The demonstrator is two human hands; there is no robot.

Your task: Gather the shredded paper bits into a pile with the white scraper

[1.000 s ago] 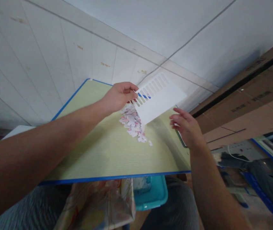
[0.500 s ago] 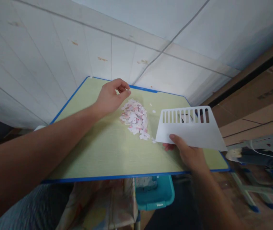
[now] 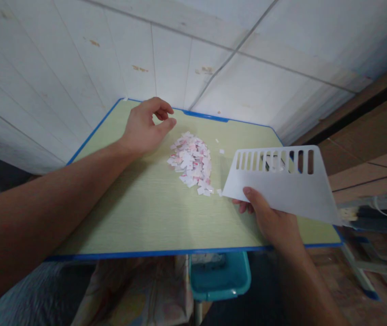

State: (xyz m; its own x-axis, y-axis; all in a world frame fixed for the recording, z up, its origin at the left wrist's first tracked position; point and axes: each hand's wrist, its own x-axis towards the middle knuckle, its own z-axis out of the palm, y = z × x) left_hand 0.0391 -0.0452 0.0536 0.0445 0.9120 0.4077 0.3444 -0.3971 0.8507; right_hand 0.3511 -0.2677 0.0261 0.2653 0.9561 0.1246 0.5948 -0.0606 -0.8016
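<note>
My right hand [image 3: 270,217] grips a flat white slotted plastic plate [image 3: 275,188] by its lower edge, with the thumb on the near face. The plate is held up over the right side of the table, with its row of slots along the top. On the table lies a heap of small white and pinkish paper scraps [image 3: 191,158], to the left of the plate. My left hand [image 3: 147,124] hovers up and left of the heap, its fingers loosely curled and the thumb apart from them. Nothing shows between those fingers.
The pale green table [image 3: 139,203] has a blue edge and stands against a white panelled wall [image 3: 173,59]. A few stray scraps [image 3: 221,151] lie right of the heap. Below the front edge is a teal bin [image 3: 220,285]. A cable [image 3: 227,59] runs down the wall.
The view has shifted a little. My left hand appears slightly farther left of the heap, and the plate in my right hand slightly farther right. The heap looks much the same.
</note>
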